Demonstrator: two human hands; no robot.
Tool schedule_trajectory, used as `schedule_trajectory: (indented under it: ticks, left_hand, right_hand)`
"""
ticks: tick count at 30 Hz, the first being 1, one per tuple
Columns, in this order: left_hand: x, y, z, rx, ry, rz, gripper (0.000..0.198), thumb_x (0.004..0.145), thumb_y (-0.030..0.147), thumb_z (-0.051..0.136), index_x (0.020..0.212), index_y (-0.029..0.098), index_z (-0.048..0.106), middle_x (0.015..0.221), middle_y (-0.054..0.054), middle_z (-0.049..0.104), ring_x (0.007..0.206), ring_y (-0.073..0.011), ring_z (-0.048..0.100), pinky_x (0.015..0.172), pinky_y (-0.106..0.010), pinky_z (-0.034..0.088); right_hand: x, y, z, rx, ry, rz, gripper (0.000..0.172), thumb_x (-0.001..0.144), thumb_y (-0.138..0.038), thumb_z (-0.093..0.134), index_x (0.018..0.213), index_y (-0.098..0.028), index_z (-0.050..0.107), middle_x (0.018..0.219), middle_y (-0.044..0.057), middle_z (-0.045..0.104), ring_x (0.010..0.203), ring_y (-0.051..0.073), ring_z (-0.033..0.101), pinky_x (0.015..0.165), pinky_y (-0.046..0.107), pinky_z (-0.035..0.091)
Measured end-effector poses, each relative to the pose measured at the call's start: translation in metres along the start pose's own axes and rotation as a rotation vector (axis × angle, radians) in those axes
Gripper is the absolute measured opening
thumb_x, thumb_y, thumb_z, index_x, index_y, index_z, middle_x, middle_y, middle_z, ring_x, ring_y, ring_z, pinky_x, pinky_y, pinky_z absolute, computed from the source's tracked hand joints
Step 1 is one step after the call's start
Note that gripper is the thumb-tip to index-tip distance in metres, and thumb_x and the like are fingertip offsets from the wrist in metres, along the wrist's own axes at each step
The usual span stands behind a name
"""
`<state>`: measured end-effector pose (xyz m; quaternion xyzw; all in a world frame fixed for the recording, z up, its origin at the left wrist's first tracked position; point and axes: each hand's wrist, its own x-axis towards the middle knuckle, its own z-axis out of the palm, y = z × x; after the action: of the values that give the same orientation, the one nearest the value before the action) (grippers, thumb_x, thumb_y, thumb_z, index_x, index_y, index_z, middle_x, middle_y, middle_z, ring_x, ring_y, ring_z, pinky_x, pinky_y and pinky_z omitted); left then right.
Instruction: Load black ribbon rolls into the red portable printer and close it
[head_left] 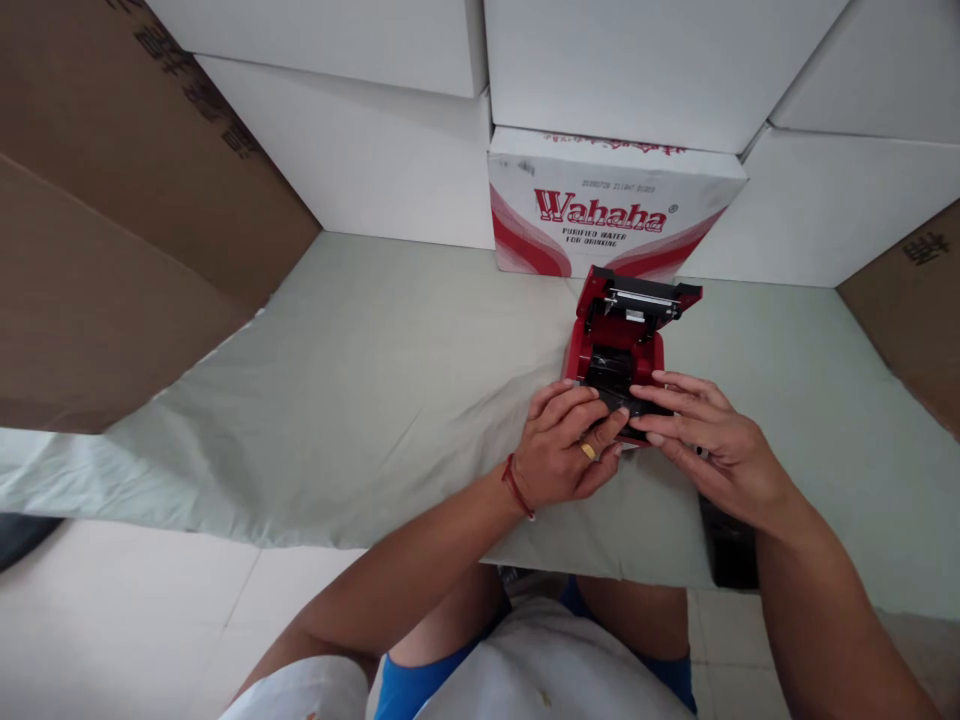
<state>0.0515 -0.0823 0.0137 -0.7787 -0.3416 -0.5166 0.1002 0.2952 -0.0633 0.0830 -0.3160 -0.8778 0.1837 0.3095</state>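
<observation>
A small red-and-black label printer (576, 350) stands on the cloth with its lid (634, 300) raised. A metal bar shows under the lid, and a shiny black roll (611, 362) lies inside the body. At the front left, my left hand (566, 440) has its bent fingers pressed together on the black front part; it wears a ring and a red cord bracelet. From the right, my right hand (705, 430) reaches over the same front part, fingers long and slightly parted, the tips close to my left fingers. What lies under the fingertips is mostly hidden.
Behind the printer stands a Wahaha water carton (615, 215) among stacked white boxes (360, 150). Brown cartons flank the left (135, 220) and right sides. A pale green cloth (360, 370) covers the table. A dark object (727, 545) lies by my right forearm at the front edge.
</observation>
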Motion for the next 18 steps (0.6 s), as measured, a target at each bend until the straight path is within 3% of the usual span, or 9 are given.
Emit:
schedule_trajectory:
  ticks: [2,3,5,7,8,12,15,18]
  left_hand:
    - [-0.002,-0.001,0.001,0.002,-0.012,0.012,0.037,0.099,0.026,0.068,0.136,0.025,0.07,0.106,-0.004,0.079,0.119,-0.0222,0.071,0.118,-0.043,0.05]
    - [-0.003,-0.001,0.001,-0.003,-0.019,0.024,0.038,0.099,0.025,0.067,0.138,0.026,0.07,0.108,-0.004,0.079,0.12,-0.0221,0.071,0.117,-0.043,0.05]
    - [-0.005,0.0,0.001,-0.018,-0.036,0.043,0.041,0.101,0.024,0.064,0.142,0.027,0.069,0.111,-0.004,0.08,0.12,-0.0221,0.071,0.114,-0.042,0.05]
    - [-0.006,0.003,0.002,-0.027,-0.055,0.045,0.044,0.102,0.023,0.062,0.145,0.027,0.067,0.112,-0.004,0.081,0.119,-0.0218,0.072,0.11,-0.04,0.049]
    - [-0.007,0.005,0.003,-0.028,-0.063,0.043,0.045,0.102,0.022,0.062,0.147,0.027,0.067,0.111,-0.004,0.082,0.118,-0.0214,0.072,0.109,-0.04,0.048]
    - [-0.01,0.01,0.003,-0.059,-0.105,0.009,0.052,0.103,0.02,0.064,0.155,0.029,0.062,0.111,-0.003,0.083,0.118,-0.0204,0.074,0.11,-0.039,0.043]
    - [-0.014,0.01,0.003,-0.112,-0.171,-0.047,0.059,0.103,0.021,0.066,0.16,0.034,0.056,0.118,-0.002,0.083,0.122,-0.0212,0.073,0.111,-0.039,0.041]
    - [-0.014,0.01,0.003,-0.124,-0.197,-0.063,0.057,0.101,0.022,0.068,0.156,0.035,0.059,0.122,-0.003,0.082,0.122,-0.0222,0.074,0.109,-0.04,0.041]
  right_hand:
    - [0.002,0.005,-0.003,0.045,0.033,0.069,0.026,0.103,-0.021,0.072,0.118,-0.036,0.086,0.142,0.004,0.081,0.143,0.028,0.067,0.119,0.052,0.057]
    - [0.005,0.011,-0.004,0.08,0.109,0.134,0.021,0.104,-0.025,0.072,0.114,-0.036,0.086,0.139,0.004,0.082,0.138,0.028,0.069,0.119,0.054,0.056]
    - [0.013,0.026,-0.005,0.162,0.375,0.291,0.015,0.105,-0.035,0.071,0.111,-0.035,0.085,0.132,0.005,0.083,0.13,0.029,0.074,0.114,0.055,0.059]
    - [0.027,0.045,-0.003,0.238,0.623,0.423,0.023,0.106,-0.045,0.068,0.12,-0.034,0.082,0.137,0.007,0.081,0.13,0.03,0.074,0.109,0.054,0.062]
    - [0.036,0.054,-0.001,0.261,0.683,0.464,0.03,0.107,-0.048,0.066,0.129,-0.034,0.08,0.143,0.008,0.078,0.133,0.03,0.073,0.109,0.054,0.063]
    - [0.069,0.07,0.007,0.249,0.56,0.46,0.05,0.114,-0.055,0.043,0.156,-0.034,0.063,0.162,0.009,0.067,0.148,0.029,0.065,0.119,0.055,0.057]
    - [0.075,0.056,0.013,0.219,0.507,0.391,0.056,0.117,-0.055,0.034,0.151,-0.029,0.069,0.148,0.01,0.076,0.14,0.028,0.071,0.121,0.054,0.056]
    - [0.06,0.035,0.016,0.17,0.538,0.383,0.053,0.116,-0.056,0.04,0.138,-0.027,0.079,0.135,0.01,0.082,0.131,0.03,0.076,0.12,0.055,0.058]
